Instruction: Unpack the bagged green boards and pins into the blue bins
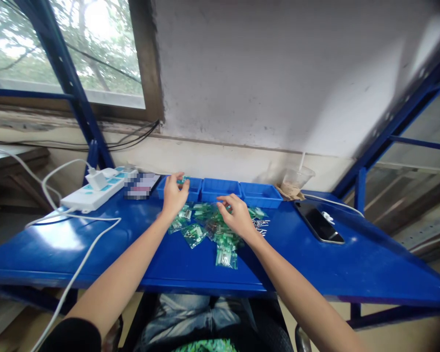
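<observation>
My left hand (pixel 175 194) is over the left blue bin (pixel 195 189). Its thumb and forefinger close around a small greenish piece (pixel 185 179), whose kind is too small to make out. Above a heap of small clear-and-green plastic packets (pixel 225 239), my right hand (pixel 237 216) hovers with thumb and fingers bent but apart; nothing shows between them. One packet (pixel 194 234) lies at the heap's left front. Loose metal pins or screws (pixel 261 226) lie just right of my right hand, partly hidden by it.
Beside the left bin are a middle bin (pixel 220 187) and right bin (pixel 261 194). A white power strip (pixel 95 189) with cables and a device with a lit screen (pixel 143 186) stand left. To the right are a black phone (pixel 320 222), white earbuds (pixel 327 217) and a plastic cup (pixel 293 181).
</observation>
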The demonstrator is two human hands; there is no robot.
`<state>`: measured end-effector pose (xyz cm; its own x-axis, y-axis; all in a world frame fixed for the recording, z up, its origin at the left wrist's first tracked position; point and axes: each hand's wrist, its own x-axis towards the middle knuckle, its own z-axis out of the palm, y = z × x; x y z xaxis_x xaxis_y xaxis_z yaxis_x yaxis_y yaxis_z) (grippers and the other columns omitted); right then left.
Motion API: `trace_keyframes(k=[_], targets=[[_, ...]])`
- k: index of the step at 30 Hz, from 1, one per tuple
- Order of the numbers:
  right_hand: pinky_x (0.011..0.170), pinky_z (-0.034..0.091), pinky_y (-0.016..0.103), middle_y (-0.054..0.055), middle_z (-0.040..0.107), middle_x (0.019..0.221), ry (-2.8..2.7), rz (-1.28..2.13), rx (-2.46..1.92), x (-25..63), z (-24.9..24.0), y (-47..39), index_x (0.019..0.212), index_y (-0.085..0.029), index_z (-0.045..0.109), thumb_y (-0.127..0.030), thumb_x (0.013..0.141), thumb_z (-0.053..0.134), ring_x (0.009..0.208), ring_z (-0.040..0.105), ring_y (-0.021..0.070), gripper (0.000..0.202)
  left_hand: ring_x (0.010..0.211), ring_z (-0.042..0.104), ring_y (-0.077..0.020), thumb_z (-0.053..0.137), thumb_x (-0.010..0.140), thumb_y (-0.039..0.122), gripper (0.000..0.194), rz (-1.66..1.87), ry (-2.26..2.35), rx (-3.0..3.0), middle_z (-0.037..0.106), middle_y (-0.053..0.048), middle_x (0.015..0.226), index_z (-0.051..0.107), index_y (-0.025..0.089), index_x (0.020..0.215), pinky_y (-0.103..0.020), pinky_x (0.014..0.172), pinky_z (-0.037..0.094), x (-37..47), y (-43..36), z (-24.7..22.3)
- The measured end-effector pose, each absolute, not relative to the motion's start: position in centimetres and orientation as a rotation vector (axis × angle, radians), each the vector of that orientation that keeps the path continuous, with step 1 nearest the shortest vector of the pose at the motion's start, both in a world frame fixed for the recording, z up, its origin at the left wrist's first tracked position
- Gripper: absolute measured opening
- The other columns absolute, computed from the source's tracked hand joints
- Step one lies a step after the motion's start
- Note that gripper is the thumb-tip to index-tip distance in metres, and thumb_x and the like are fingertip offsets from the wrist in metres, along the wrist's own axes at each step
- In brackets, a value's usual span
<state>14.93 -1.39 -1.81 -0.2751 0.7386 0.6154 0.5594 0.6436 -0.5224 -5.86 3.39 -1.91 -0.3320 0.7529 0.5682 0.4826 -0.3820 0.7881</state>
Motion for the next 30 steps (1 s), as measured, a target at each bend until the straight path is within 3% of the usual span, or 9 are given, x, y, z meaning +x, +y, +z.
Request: trace_keyframes(k=[4, 9, 14, 21, 25, 30], targets=[[0.071, 0.045, 0.029, 0.005, 0.06, 0.082, -1.983, 0.242, -1.028, 15.0, -1.6, -1.4, 0.097, -0.019, 0.065, -0.027, 0.086, 0.048, 0.08, 0.057, 0.0174, 0.022, 0.066, 0.059, -0.0147, 0.048, 0.083, 0.032, 0.021, 1.334, 1.457, 2.124, 0.063, -0.003, 0.074, 0.063, 0.017, 0.083, -0.026, 0.063, 0.047, -4.7, 1.8, -1.2], [0.072, 0.044, 0.029, 0.005, 0.06, 0.08, -2.009, 0.235, -1.024, 14.9, -1.7, -1.5, 0.095, -0.019, 0.065, -0.027, 0.086, 0.049, 0.081, 0.057, 0.0176, 0.02, 0.077, 0.059, -0.0196, 0.06, 0.073, 0.035, 0.024, 0.801, 1.431, 2.565, 0.063, -0.006, 0.09, 0.064, 0.02, 0.092, -0.029, 0.066, 0.044, -4.1, 0.9, -1.6], [0.072, 0.044, 0.029, 0.005, 0.06, 0.08, -2.026, 0.229, -1.024, 14.9, -1.9, -1.4, 0.095, -0.019, 0.065, -0.027, 0.086, 0.049, 0.08, 0.056, 0.0172, 0.02, 0.078, 0.06, -0.0195, 0.054, 0.076, 0.026, 0.019, 0.599, 1.601, 2.576, 0.064, -0.006, 0.096, 0.064, 0.023, 0.093, -0.028, 0.064, 0.043, -4.3, 0.8, -1.7], [0.07, 0.042, 0.028, 0.004, 0.059, 0.076, -2.053, 0.233, -1.016, 14.8, -1.9, -1.5, 0.094, -0.019, 0.065, -0.027, 0.086, 0.048, 0.077, 0.054, 0.0171, 0.02, 0.079, 0.06, -0.0203, 0.044, 0.083, 0.023, 0.018, 0.675, 1.733, 2.609, 0.063, -0.006, 0.09, 0.063, 0.022, 0.083, -0.028, 0.064, 0.041, -4.2, 0.4, -0.9], [0.067, 0.041, 0.028, 0.004, 0.058, 0.074, -2.006, 0.341, -1.005, 14.6, -1.8, -1.6, 0.092, -0.019, 0.066, -0.032, 0.085, 0.049, 0.074, 0.053, 0.017, 0.023, 0.077, 0.058, -0.02, 0.04, 0.086, 0.019, 0.015, 0.926, 1.753, 2.491, 0.059, -0.006, 0.087, 0.055, 0.02, 0.083, -0.03, 0.065, 0.042, -4.4, 0.7, -1.0], [0.056, 0.042, 0.027, 0.003, 0.057, 0.066, -1.492, 1.178, -0.978, 14.2, -1.7, -1.2, 0.081, -0.017, 0.063, -0.057, 0.081, 0.044, 0.059, 0.053, 0.0144, 0.045, 0.081, 0.053, -0.0184, 0.034, 0.089, 0.015, 0.013, 1.475, 1.5, 2.417, 0.052, -0.005, 0.084, 0.046, 0.019, 0.085, -0.031, 0.075, 0.043, -3.0, 0.3, -0.6]])
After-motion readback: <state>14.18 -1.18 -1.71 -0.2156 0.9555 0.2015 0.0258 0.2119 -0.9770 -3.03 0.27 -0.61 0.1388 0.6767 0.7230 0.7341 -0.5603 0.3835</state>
